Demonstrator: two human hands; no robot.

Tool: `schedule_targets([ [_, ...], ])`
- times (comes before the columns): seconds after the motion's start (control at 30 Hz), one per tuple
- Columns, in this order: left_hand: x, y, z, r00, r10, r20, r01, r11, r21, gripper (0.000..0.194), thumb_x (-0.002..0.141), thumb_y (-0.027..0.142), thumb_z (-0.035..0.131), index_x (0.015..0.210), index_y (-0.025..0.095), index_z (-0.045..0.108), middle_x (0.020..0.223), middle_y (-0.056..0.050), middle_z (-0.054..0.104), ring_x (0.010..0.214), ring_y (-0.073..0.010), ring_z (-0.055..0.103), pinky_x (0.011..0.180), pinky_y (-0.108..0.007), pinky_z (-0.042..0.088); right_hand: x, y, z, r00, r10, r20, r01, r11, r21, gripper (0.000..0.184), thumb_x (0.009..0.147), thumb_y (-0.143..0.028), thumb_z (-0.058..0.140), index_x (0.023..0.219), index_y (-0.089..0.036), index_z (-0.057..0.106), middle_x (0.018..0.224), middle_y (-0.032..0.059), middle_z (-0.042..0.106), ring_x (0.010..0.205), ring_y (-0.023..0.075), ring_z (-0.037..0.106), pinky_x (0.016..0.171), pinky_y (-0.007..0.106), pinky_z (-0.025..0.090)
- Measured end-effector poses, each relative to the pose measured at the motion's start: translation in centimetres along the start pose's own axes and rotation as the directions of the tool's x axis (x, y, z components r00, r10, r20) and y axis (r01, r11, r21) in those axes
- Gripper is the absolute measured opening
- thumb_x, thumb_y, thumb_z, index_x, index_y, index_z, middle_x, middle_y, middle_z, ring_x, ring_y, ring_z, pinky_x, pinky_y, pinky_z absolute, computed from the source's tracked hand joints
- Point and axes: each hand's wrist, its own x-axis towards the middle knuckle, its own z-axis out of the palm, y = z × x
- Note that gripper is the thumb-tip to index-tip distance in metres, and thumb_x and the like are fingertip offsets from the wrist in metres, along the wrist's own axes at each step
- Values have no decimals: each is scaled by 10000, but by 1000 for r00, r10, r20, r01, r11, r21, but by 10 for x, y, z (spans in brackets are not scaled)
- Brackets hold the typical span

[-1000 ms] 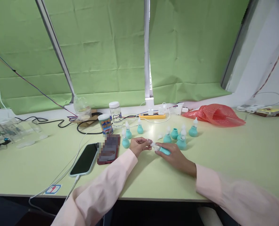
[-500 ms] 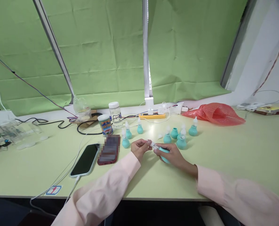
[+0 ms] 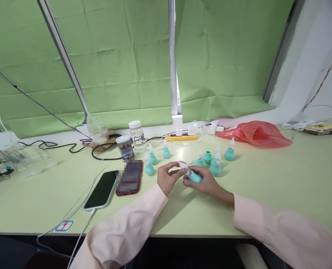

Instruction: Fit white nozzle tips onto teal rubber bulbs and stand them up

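Observation:
Above the table's front part, a teal bulb nasal aspirator (image 3: 195, 177) with a clear nozzle is held tilted, its tip toward the upper left. My right hand (image 3: 209, 183) is closed around the teal bulb. With thumb and fingers, my left hand (image 3: 168, 178) grips the clear nozzle (image 3: 183, 166) where it meets the bulb. Behind my hands stand several similar aspirators, among them one at the right (image 3: 229, 154) and one at the left (image 3: 149, 169). A teal bulb without a nozzle (image 3: 207, 158) stands among the right group. A small clear piece (image 3: 189, 161) lies behind the held nozzle.
Left of my hands lie a dark-red-cased phone (image 3: 129, 178) and a white-edged phone (image 3: 102, 190) on a cable. Behind them stand a printed can (image 3: 125, 148) and a clear jar (image 3: 137, 136). A yellow power strip (image 3: 180, 138) and red plastic bag (image 3: 255, 134) lie along the back.
The nozzle now sits against the teal bulb, closer than before. My left hand has shifted slightly right and its fingers have moved down the nozzle. The bulb has been raised a little.

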Motion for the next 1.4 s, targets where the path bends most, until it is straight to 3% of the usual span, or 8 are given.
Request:
schedule_targets([
  [0.1,9,6,-13,970,208,-123,-176,957,229,247,583,279,608,800,161,610,840,-56,589,785,-165,535,699,-268,450,0,-1,-4,988,-100,-119,83,986,-142,374,621,-315,582,961,-193,488,973,65,536,892,187,504,737,317,437],
  [0.2,19,3,-30,927,370,-61,-278,786,553,304,638,237,557,938,189,561,859,-55,566,773,-148,514,725,-262,431,3,-4,-13,947,-265,-180,201,930,-308,290,636,-283,571,905,-197,503,977,70,511,944,196,467,798,354,397],
  [0.37,26,-11,-40,961,237,139,-232,430,873,392,728,159,394,1119,184,412,853,-69,547,751,-160,506,693,-301,420,9,-9,-24,871,-413,-266,279,862,-424,196,663,-223,537,854,-199,501,914,77,506,899,207,479,760,372,405],
  [0.73,30,-7,-31,961,219,170,-198,113,974,380,725,75,345,1083,181,420,1138,-129,382,1001,-234,382,724,-360,404,13,6,-23,881,-445,-159,293,779,-555,190,716,-157,442,892,-205,497,927,79,487,912,198,464,751,361,416],
  [0.9,29,-4,-28,855,360,374,-401,1,916,331,745,71,326,1035,149,464,1177,-158,357,1084,-274,304,833,-444,307,15,21,-20,884,-464,61,382,641,-666,254,737,-93,382,959,-174,477,1032,104,454,996,207,413,786,384,406],
  [1.03,26,-20,-11,781,100,616,-617,-27,787,323,759,63,273,942,75,538,952,-199,520,971,-266,439,753,-397,372,27,22,-10,903,-318,288,408,433,-804,341,696,24,329,953,-120,501,1152,146,395,1092,257,326,783,412,404],
  [1.23,34,-58,11,942,-33,333,-330,69,941,368,707,34,343,1040,40,500,1121,-253,415,1040,-354,377,732,-462,355,69,14,15,937,183,299,232,315,-920,208,709,7,421,801,-80,586,936,210,539,944,296,473,734,414,407],
  [1.4,46,-70,17,964,-138,227,-200,189,961,321,695,39,382,960,39,564,1047,-279,463,954,-404,422,678,-505,337,89,27,30,894,410,181,80,251,-965,228,737,-173,509,952,-101,533,1080,147,469,965,287,455,777,457,365],
])
